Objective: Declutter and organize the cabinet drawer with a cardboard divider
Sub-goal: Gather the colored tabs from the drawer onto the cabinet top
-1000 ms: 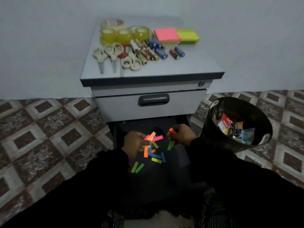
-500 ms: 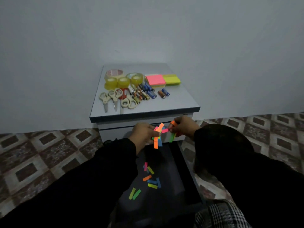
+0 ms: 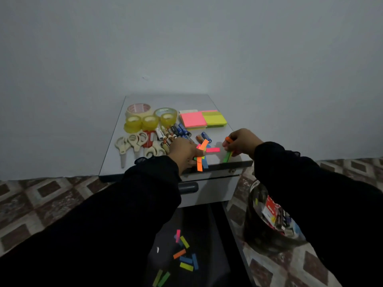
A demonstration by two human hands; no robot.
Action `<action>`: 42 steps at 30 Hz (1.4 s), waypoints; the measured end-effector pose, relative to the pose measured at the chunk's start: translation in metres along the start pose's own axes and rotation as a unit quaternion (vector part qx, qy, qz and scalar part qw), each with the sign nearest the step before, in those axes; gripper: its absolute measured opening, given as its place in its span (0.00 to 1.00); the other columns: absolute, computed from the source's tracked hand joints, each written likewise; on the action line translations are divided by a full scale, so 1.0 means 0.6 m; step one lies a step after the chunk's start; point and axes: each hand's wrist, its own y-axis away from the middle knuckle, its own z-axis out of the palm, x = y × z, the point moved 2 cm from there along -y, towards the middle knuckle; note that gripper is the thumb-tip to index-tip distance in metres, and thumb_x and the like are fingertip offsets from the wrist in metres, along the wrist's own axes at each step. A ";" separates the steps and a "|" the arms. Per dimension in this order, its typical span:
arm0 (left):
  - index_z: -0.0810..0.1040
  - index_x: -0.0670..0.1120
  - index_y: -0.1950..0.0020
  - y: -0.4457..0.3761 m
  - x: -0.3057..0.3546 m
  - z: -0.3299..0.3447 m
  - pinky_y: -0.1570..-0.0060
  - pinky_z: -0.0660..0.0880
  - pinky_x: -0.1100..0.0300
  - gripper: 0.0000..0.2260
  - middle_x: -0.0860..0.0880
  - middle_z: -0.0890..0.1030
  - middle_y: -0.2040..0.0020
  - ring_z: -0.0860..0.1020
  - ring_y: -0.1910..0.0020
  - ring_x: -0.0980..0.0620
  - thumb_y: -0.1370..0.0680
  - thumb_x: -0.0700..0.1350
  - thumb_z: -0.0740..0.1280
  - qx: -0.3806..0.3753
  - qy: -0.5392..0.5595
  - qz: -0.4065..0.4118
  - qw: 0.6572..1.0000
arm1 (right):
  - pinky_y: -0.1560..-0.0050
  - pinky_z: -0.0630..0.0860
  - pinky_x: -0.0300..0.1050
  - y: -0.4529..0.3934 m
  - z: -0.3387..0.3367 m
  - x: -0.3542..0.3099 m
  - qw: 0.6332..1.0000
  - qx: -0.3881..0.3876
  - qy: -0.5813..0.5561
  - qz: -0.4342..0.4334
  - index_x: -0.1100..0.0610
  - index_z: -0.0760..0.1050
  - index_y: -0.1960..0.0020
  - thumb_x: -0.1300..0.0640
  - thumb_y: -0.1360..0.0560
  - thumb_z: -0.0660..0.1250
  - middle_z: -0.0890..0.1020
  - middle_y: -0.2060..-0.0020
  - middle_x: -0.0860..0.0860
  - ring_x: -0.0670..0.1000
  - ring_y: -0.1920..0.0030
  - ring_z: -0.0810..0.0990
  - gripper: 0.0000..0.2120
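Both hands sit over the cabinet top's [image 3: 219, 104] bare front-right corner, near its edge. The left hand [image 3: 183, 152] pinches a fan of coloured sticky flags [image 3: 204, 153]; the right hand [image 3: 241, 142] pinches an orange flag and green ones. More flags [image 3: 184, 254] lie in the open drawer [image 3: 209, 235] below — half a second ago, the hands were lower, before the cabinet's front edge.

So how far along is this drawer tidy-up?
Partway, it seems. Done: scissors, tape rolls, batteries and sticky note pads lie grouped on the cabinet top, and discards sit in the bin. In hand: the left hand and right hand hold coloured paper tabs above the top. Left: more loose tabs in the open drawer; no cardboard divider shows.
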 end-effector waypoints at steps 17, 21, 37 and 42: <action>0.71 0.44 0.65 -0.145 0.065 0.078 0.53 0.80 0.51 0.10 0.45 0.76 0.66 0.78 0.65 0.45 0.26 0.35 0.68 0.016 -0.098 0.028 0.995 | 0.57 0.79 0.43 -0.101 -0.044 0.033 0.999 0.023 0.033 0.018 0.69 0.78 0.46 0.70 0.27 0.65 0.79 0.56 0.62 0.54 0.63 0.77 0.10; 0.79 0.40 0.54 -0.164 0.064 0.083 0.50 0.79 0.52 0.06 0.41 0.81 0.54 0.82 0.53 0.42 0.29 0.39 0.72 0.052 -0.203 0.063 0.976 | 0.66 0.77 0.36 -0.107 -0.054 0.041 0.999 0.027 0.031 0.020 0.69 0.79 0.47 0.71 0.27 0.66 0.78 0.59 0.59 0.49 0.69 0.75 0.09; 0.78 0.39 0.56 -0.158 0.096 0.018 0.53 0.75 0.57 0.12 0.43 0.79 0.56 0.79 0.44 0.45 0.29 0.48 0.73 0.075 -0.515 0.139 0.843 | 0.73 0.76 0.33 -0.120 -0.022 0.008 1.000 0.006 0.019 0.003 0.69 0.78 0.47 0.72 0.27 0.64 0.78 0.65 0.54 0.49 0.69 0.76 0.10; 0.76 0.41 0.60 -0.158 0.108 -0.007 0.66 0.68 0.61 0.11 0.48 0.70 0.69 0.80 0.51 0.45 0.32 0.45 0.76 0.077 -0.462 0.118 0.875 | 0.58 0.81 0.46 -0.129 -0.018 -0.020 0.999 0.008 0.036 -0.023 0.69 0.78 0.47 0.74 0.28 0.64 0.78 0.58 0.59 0.54 0.64 0.77 0.11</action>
